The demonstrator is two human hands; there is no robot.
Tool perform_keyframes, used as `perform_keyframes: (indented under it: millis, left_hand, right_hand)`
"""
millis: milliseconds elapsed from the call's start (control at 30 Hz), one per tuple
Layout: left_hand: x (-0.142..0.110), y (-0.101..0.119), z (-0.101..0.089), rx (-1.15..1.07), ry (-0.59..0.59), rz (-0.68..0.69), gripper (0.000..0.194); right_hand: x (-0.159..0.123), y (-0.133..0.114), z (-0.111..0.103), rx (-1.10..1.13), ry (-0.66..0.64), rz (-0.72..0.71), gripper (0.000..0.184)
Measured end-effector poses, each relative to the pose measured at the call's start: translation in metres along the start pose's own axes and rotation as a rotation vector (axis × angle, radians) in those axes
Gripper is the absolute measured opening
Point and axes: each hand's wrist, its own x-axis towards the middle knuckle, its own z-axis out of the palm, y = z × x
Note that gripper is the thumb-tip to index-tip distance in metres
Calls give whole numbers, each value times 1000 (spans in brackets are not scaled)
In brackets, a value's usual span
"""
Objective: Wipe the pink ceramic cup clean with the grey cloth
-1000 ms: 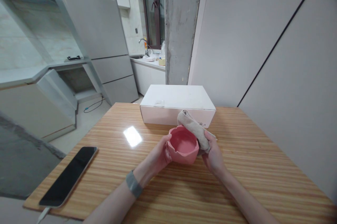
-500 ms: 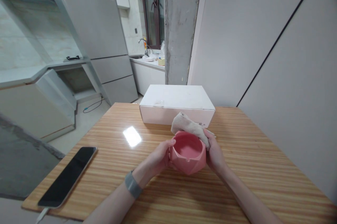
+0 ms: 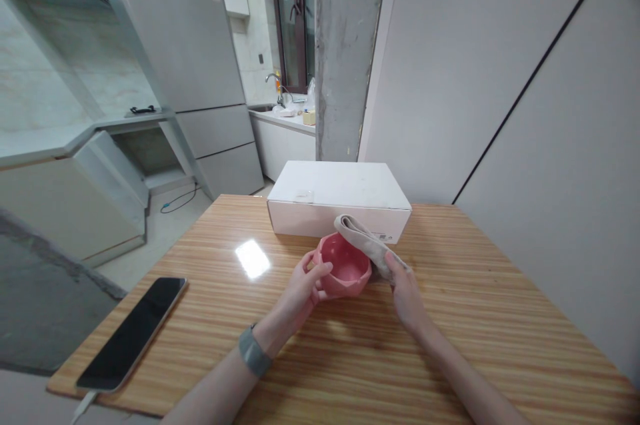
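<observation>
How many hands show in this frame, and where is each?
2. The left hand grips the left side of the pink bowl; the right hand holds the folded cloth at the bowl's right side. Some fingers are hidden.

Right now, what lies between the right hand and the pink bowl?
A grey cloth, held in the right hand, lies between it and the pink bowl, as the head view shows.

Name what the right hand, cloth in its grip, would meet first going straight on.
Beyond the cloth, the right hand would probably meet the white box, though depth is unclear; the pink bowl sits just left of that line.
</observation>
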Motion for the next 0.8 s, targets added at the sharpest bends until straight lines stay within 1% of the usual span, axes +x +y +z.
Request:
perform_keyframes:
  millis: [67,133,233,333,433,500,533,600,667,700,733,800]
  left_hand:
    - [2,1,-1,23,39,15,50]
    - [3,1,-1,46,75,26,51]
    - [5,1,-2,78,132,17,52]
    - [6,0,-4,96,166,12,53]
    - [6,-3,-3,89,144,-7,51]
    - [5,-5,-2,70,127,-23,50]
    - [5,-6,-1,58,116,-32,49]
    - [3,-7,1,33,88,-48,47]
    - [0,-6,3,11,55,-57,48]
    - [-1,-6,4,4,38,-58,49]
    - [-3,-5,5,2,22,-58,50]
    - [-6,-3,6,6,-37,-51,52]
  right_hand:
    - [-2,-6,-1,-33,-6,4,48]
    - [-2,-9,-2,-30,17,-2,47]
    - [1,-7,-4,25,89,-30,42]
    - [4,-2,-4,93,96,1,37]
    - [4,0,-2,116,56,71,38]
    - [1,0,0,108,-3,91,37]
    - [-1,0,1,97,-32,74,36]
    - [-4,-1,3,54,-63,-9,37]
    - [-5,-1,6,34,-53,-83,37]
    - [-6,-1,7,48,-51,-83,35]
    - [-6,-1,8,79,-52,-55,32]
    - [-6,0,11,171,-52,47,28]
